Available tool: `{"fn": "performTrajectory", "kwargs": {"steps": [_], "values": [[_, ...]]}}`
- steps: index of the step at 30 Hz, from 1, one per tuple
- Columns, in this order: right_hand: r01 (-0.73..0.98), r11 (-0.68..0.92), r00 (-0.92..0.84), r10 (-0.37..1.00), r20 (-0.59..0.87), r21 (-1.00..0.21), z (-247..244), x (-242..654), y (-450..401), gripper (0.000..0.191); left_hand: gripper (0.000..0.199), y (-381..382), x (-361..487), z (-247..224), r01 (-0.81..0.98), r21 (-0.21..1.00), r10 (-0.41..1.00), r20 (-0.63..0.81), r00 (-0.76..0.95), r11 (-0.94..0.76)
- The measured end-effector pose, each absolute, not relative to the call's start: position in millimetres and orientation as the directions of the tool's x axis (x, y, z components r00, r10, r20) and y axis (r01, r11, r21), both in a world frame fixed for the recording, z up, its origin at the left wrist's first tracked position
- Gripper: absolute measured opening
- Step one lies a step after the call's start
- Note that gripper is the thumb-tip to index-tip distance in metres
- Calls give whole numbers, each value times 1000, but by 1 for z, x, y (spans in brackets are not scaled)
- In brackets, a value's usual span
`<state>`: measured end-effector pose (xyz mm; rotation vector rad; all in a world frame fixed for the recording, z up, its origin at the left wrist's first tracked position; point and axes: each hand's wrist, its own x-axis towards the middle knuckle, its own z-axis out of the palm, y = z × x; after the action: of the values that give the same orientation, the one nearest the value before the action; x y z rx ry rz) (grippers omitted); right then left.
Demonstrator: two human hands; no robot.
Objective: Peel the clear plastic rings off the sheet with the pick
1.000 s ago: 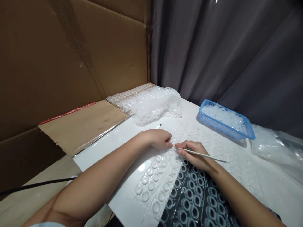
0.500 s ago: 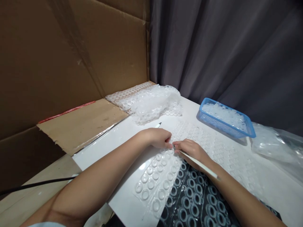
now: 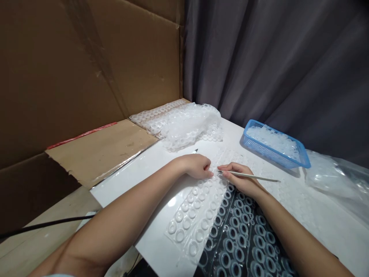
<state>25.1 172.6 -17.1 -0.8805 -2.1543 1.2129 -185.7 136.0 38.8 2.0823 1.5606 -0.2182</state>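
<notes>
A clear moulded plastic sheet point(image 3: 186, 223) with rows of round rings lies across the white table and hangs over its front edge, where it shows against something black. My left hand point(image 3: 198, 166) rests on the sheet's upper part, fingers curled and thumb tip against the plastic; the exact grip is partly hidden. Just to its right, my right hand point(image 3: 240, 177) grips a thin, pale, pen-like tool point(image 3: 263, 178). The tool's narrow end points left, close to the rings by my left thumb. Whether it touches them I cannot tell.
A blue basket point(image 3: 273, 152) of small translucent pieces stands at the right, beside a clear plastic bag point(image 3: 334, 175). Crumpled clear ring sheets point(image 3: 187, 125) lie at the back. A pointed tool point(image 3: 196, 151) lies behind my left hand. Cardboard point(image 3: 109, 150) borders the left.
My right hand has moved slightly right, away from my left hand. The tool's rear end has swung up and right, off my forearm, and now lies nearly level.
</notes>
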Motion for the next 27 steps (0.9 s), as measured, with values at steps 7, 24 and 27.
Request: {"fn": "performTrajectory", "kwargs": {"steps": [7,24,27], "values": [[314,464,-682,717,143,-828,-14,22,168,14,35,134,-180,42,936,305,870,-396,294,-177],[334,870,-693,488,531,-363,-28,18,165,15,39,129,-164,47,986,120,860,-485,161,-117],[351,880,-636,476,607,-321,-29,16,162,13,39,130,-163,48,986,109,856,-492,161,-123]]}}
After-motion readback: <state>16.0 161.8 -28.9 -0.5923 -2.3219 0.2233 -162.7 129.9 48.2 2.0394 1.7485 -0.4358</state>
